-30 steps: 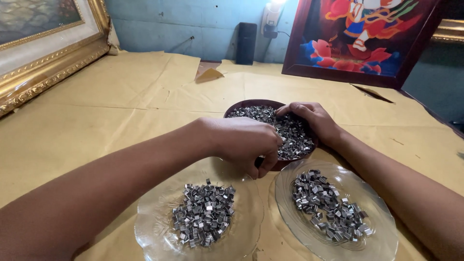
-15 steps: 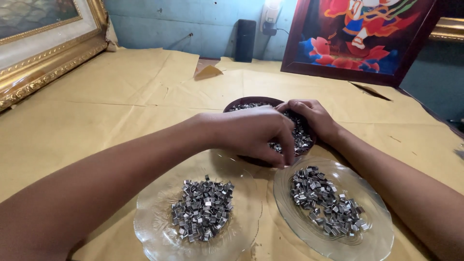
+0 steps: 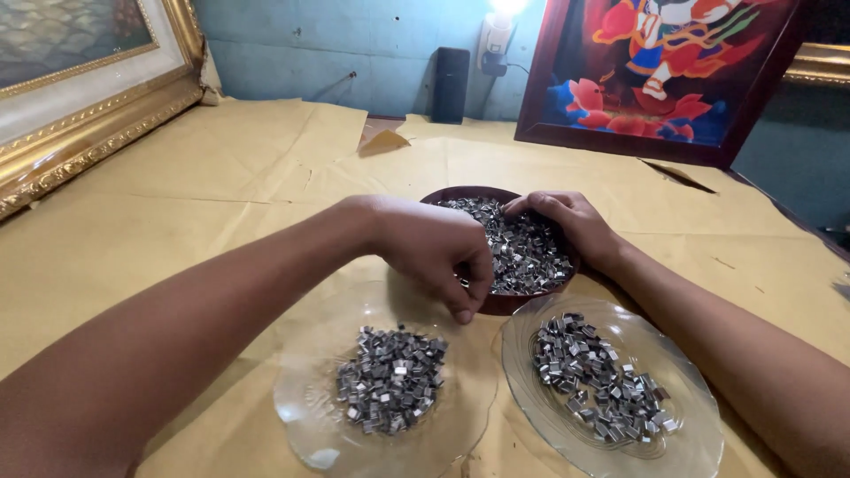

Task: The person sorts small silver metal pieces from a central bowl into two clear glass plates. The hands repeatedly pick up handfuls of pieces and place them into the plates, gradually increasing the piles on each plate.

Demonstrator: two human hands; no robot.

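The left hand (image 3: 434,252) has its fingers curled down at the near rim of the dark bowl (image 3: 496,305), though whether they pinch any small metal pieces (image 3: 522,252) cannot be told. The right hand (image 3: 567,221) rests loosely curled on the bowl's far rim, gripping nothing visible. Just nearer lie two glass plates, the left plate (image 3: 301,416) and right plate (image 3: 691,416), each holding a heap of the same pieces on the yellow paper (image 3: 221,195).

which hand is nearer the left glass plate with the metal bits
Left. The left hand hangs just above that plate's far rim; the right hand rests on the brown bowl, farther back.
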